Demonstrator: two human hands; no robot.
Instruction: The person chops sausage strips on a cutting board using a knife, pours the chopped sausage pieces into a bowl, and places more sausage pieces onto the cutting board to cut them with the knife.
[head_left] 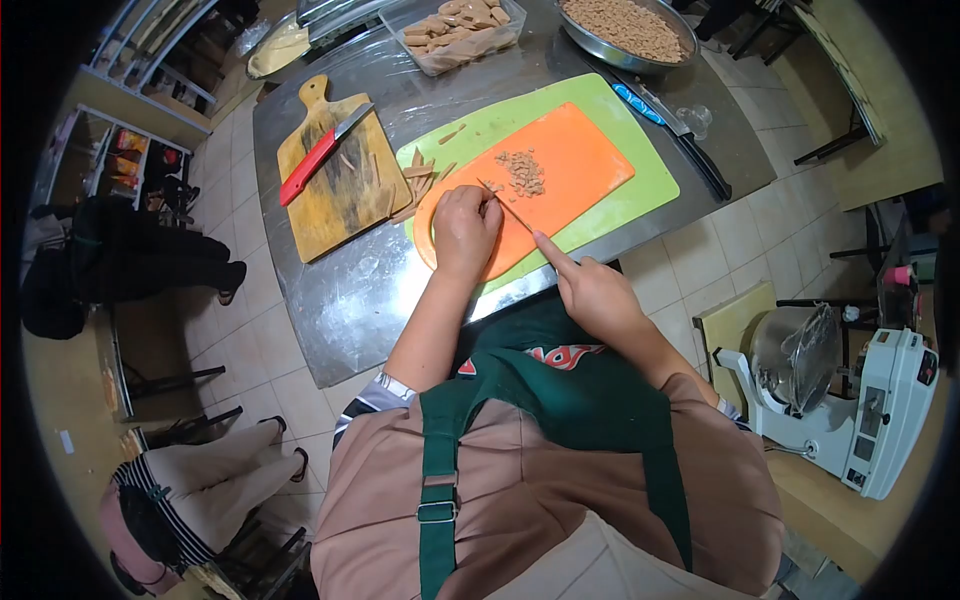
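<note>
My right hand (597,297) grips a knife (515,214), its forefinger stretched along the top and its handle hidden in the palm. The thin blade points up and left across an orange cutting board (590,160). My left hand (468,225) presses on the board's left part with curled fingers, close beside the blade tip; whatever is under them is hidden. Small diced brown pieces (523,174) lie in a heap just beyond the blade. Brown strips (418,182) are scattered left of my left hand, partly on the green mat (655,175) under the orange board.
A wooden board (345,215) with a red-handled knife (312,168) lies left. Behind stand a plastic tub (432,62) of brown chunks and a metal bowl (625,62) of diced bits. Blue-handled (638,103) and black-handled (705,167) knives lie right. A mixer (885,410) stands right; people are left.
</note>
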